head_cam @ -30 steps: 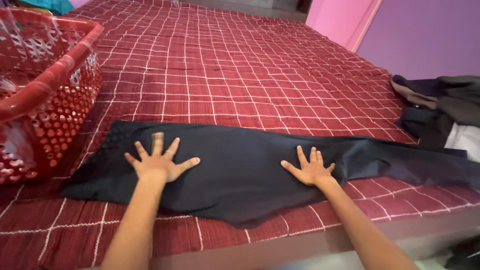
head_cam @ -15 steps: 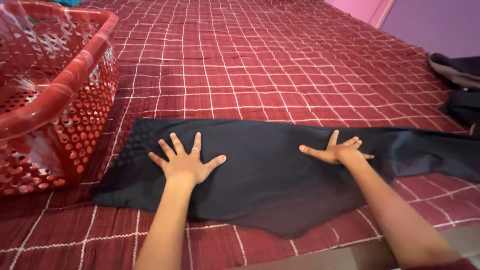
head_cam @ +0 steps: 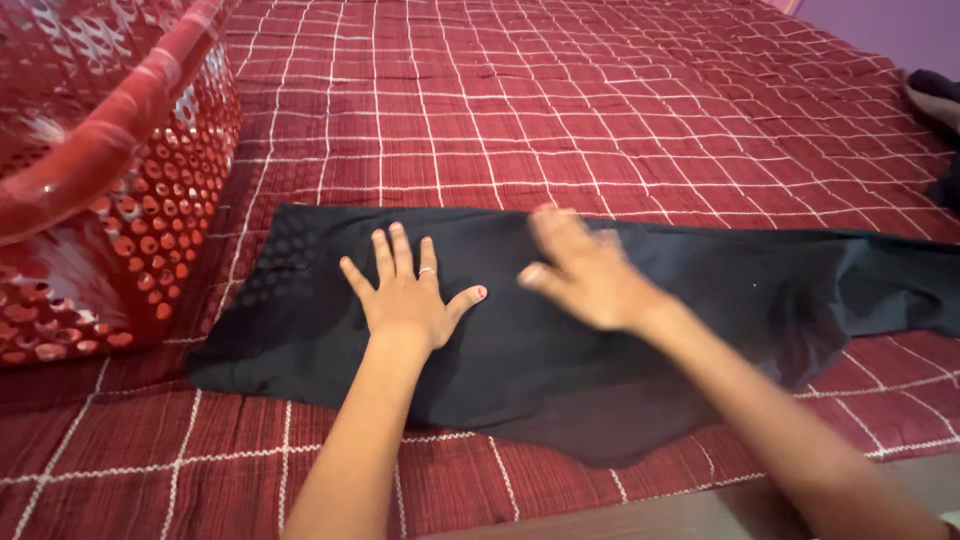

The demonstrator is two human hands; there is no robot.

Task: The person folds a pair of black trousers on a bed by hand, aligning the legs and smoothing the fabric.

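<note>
Head view: a dark cloth [head_cam: 560,330] lies flat across the lower middle of the frame, on a red checked bedspread [head_cam: 560,120] that fills most of the picture. The cloth runs from left of centre to the right edge, with its lower hem curving down near the bottom centre. Its left end carries a faint dotted pattern. The left hand [head_cam: 408,298] rests palm down on the cloth, left of centre, with the fingers [head_cam: 383,250] spread and straight and the thumb angled out to the right. A ring sits on one finger. The left forearm enters from the bottom edge. The right hand [head_cam: 585,272] is over the cloth at centre frame, just right of the left hand, and is blurred. Its fingers appear loosely extended, not pinching anything; whether the palm touches the cloth cannot be told. The right forearm enters from the lower right corner. A red perforated basket [head_cam: 110,180] stands on the bedspread in the upper left, near the left end of the cloth. Dark clothes [head_cam: 940,100] show at the upper right edge, well apart from both hands.
</note>
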